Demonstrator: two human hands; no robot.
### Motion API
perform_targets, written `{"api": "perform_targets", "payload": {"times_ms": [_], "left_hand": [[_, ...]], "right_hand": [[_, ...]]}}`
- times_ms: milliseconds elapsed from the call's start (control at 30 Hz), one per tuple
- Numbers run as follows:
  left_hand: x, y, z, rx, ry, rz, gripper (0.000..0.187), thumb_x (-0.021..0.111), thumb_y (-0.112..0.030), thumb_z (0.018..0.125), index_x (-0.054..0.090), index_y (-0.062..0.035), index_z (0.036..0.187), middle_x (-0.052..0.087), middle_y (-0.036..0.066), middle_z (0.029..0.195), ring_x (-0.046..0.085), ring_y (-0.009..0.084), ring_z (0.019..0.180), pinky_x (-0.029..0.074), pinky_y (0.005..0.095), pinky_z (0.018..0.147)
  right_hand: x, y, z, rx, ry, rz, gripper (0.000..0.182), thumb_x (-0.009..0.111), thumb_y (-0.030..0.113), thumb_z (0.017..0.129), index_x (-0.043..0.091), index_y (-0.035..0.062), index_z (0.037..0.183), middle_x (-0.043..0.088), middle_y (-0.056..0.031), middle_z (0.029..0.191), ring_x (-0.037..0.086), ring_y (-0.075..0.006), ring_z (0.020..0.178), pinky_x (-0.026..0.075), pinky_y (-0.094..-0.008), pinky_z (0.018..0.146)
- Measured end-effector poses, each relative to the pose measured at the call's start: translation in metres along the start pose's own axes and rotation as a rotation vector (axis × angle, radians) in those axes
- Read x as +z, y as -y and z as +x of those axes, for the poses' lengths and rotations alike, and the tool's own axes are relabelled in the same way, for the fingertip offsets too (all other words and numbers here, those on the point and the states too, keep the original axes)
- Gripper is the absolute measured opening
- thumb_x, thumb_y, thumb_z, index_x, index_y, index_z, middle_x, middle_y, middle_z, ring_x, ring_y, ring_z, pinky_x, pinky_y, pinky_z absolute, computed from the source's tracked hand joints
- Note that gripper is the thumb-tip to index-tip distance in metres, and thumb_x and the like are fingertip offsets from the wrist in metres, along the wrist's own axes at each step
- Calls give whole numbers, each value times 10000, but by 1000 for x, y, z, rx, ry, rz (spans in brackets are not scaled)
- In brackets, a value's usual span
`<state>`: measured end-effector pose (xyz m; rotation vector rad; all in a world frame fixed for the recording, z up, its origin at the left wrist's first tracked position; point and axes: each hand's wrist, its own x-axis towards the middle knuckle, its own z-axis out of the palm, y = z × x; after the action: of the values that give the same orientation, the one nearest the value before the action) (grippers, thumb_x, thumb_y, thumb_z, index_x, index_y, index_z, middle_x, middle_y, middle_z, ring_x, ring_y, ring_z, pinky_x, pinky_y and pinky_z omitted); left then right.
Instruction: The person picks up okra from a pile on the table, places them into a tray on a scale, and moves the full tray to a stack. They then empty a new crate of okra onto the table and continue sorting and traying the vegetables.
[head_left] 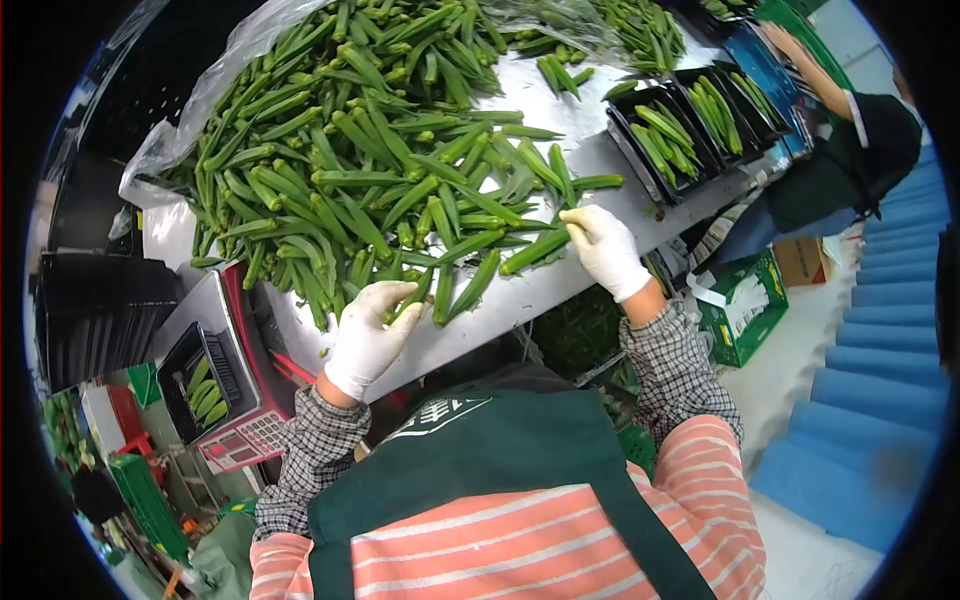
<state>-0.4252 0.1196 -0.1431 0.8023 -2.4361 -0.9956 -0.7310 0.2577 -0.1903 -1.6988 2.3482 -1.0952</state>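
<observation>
A large heap of green okra pods (330,150) covers the metal table in front of me. My left hand (372,338), in a white glove, is at the heap's near edge, with thumb and forefinger closed around an okra pod (420,289). Further right, my right hand (606,252), gloved too, pinches the thin tip of another okra pod at the edge of the pile. Its fingertips partly hide that tip. Just left of my right hand lies a loose okra pod (533,251), and more pods rest between my hands.
Black trays holding okra (664,143) line the table's right side. A red-edged scale (245,437) at left bears a black tray (190,385); stacked black trays (100,318) stand behind it. A green crate (745,310) sits on the floor. A co-worker's arm (815,75) reaches in at upper right.
</observation>
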Motion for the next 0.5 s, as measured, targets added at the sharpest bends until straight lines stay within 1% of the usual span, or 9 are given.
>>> {"api": "perform_targets", "payload": {"times_ms": [67, 100, 167, 233, 300, 400, 433, 467, 500], "left_hand": [[8, -5, 10, 119, -65, 84, 195, 686, -92, 766, 649, -14, 941, 655, 144, 931, 624, 306, 868, 499, 360, 782], [12, -12, 20, 217, -20, 137, 191, 685, -101, 761, 634, -23, 927, 650, 127, 905, 615, 306, 828, 493, 379, 738], [34, -23, 39, 365, -43, 216, 200, 669, -99, 744, 609, -46, 927, 634, 98, 894, 593, 280, 807, 471, 385, 731], [65, -22, 59, 405, 33, 405, 197, 627, -117, 741, 607, -54, 926, 611, 83, 869, 574, 262, 801, 457, 370, 727], [90, -15, 76, 358, 76, 680, 227, 532, -121, 739, 591, -22, 934, 558, 80, 794, 534, 256, 779, 434, 383, 745], [107, 4, 84, 294, 43, 760, 206, 528, -113, 740, 595, -22, 913, 565, 96, 802, 539, 261, 791, 432, 396, 752], [104, 4, 83, 310, 43, 727, 202, 540, -98, 731, 597, -26, 911, 568, 100, 806, 542, 263, 791, 437, 396, 741], [99, 4, 81, 325, 45, 693, 201, 552, -84, 722, 600, -31, 910, 570, 105, 809, 545, 266, 791, 441, 396, 729], [89, 1, 80, 286, -24, 582, 201, 560, -59, 708, 600, -38, 903, 571, 108, 811, 549, 270, 794, 448, 395, 715]], "right_hand": [[24, 8, 22, -4, 11, 35, 122, 598, 59, 805, 649, 64, 916, 633, -120, 868, 617, -292, 812, 498, -352, 714], [37, 11, 34, -38, 52, 28, 127, 598, 78, 808, 647, 67, 925, 632, -120, 868, 615, -295, 811, 496, -359, 717], [62, 20, 52, -108, 130, 5, 142, 600, 116, 815, 645, 73, 943, 628, -120, 866, 612, -301, 810, 492, -373, 723], [76, 39, 67, 13, 358, -178, 259, 631, 235, 799, 631, 64, 993, 622, -131, 893, 604, -308, 841, 478, -404, 749], [81, 43, 76, 27, 428, -249, 292, 632, 247, 787, 628, 52, 1004, 622, -154, 919, 604, -317, 851, 482, -397, 777], [67, 33, 76, 34, 364, -67, 315, 644, 224, 774, 616, 39, 1027, 623, -163, 934, 616, -304, 843, 494, -373, 782], [61, 22, 72, 115, 279, 74, 334, 655, 190, 761, 604, 22, 1045, 626, -158, 925, 629, -265, 836, 505, -346, 761], [51, 10, 68, 170, 163, 227, 314, 657, 148, 767, 587, 1, 1035, 618, -111, 881, 610, -195, 783, 498, -306, 691], [28, 5, 73, 294, 186, 237, 319, 613, 173, 766, 589, -19, 1020, 641, -149, 911, 635, -232, 825, 504, -323, 751]]}}
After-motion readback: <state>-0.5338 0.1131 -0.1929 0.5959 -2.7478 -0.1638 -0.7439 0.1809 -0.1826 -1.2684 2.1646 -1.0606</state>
